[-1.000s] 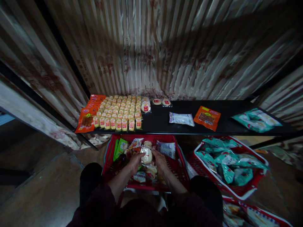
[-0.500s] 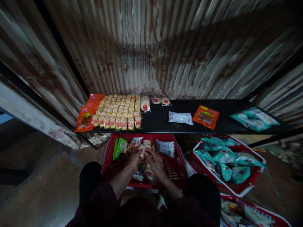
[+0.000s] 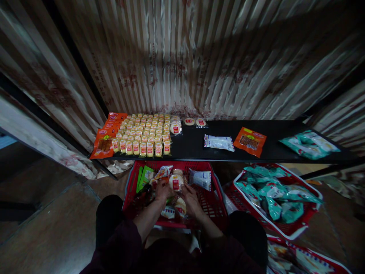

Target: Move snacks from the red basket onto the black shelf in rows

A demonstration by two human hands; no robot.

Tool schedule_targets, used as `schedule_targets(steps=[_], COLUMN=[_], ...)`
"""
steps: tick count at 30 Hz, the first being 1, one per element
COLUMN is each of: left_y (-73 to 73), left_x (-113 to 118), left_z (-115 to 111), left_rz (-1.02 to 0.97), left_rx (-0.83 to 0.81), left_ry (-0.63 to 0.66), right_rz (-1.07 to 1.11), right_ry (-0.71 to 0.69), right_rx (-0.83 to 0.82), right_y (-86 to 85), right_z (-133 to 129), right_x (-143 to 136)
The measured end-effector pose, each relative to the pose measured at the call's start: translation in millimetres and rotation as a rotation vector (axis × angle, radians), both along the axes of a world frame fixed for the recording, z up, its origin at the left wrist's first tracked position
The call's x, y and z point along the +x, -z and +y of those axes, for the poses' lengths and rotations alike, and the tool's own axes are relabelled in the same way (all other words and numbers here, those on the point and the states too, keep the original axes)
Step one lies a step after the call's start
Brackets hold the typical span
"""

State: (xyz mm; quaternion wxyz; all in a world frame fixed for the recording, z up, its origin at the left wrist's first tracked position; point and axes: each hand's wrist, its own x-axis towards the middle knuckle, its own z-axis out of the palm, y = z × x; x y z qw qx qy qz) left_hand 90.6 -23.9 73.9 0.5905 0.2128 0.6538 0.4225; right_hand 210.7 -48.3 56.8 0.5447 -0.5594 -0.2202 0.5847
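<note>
At the far left of the black shelf (image 3: 196, 149), orange packets (image 3: 104, 144) lie beside close rows of small yellow cakes (image 3: 143, 148). Below them, green packets (image 3: 146, 177) lie in the left part of the near red basket (image 3: 212, 205).

Over that basket, the left hand (image 3: 161, 191) has its grip closed at the left edge of a wrapped round pastry (image 3: 176, 183). The pastry has just turned, and its red label now faces up in full view, where a moment ago the fingers covered much of it. The right hand (image 3: 190, 197) has its grip closed at the right edge, so the pastry sits between both hands, above other packs. Its label looks like those on the round packs (image 3: 176, 128) on the shelf, just right of the cakes.

Further right, a striped packet (image 3: 200, 179) lies in the basket; the shelf's white packet (image 3: 219, 142), orange pouch (image 3: 249, 142) and teal bag (image 3: 310, 145) show no clear change.
</note>
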Motion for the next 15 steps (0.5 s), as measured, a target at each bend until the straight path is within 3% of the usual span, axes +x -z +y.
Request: schedule_targets(steps=[2,7,15], left_y=[-1.3,-7.3,-8.0], left_x=[-1.9,-4.6,1.1], left_z=[0.2,-0.4,2.0], left_rz=[-0.058,-0.282,-0.165], left_rx=[-0.07,-0.078,0.004], left_ry=[-0.017,0.137,0.035], right_rz=[0.128,0.269,0.245], right_ry=[0.056,0.037,-0.099], right_rx=[-0.021,-0.083,-0.049], right_y=[-1.1,-10.3,-5.6], right_z=[0.0,-0.3,-1.5], right_x=[0.8,6.0,6.2])
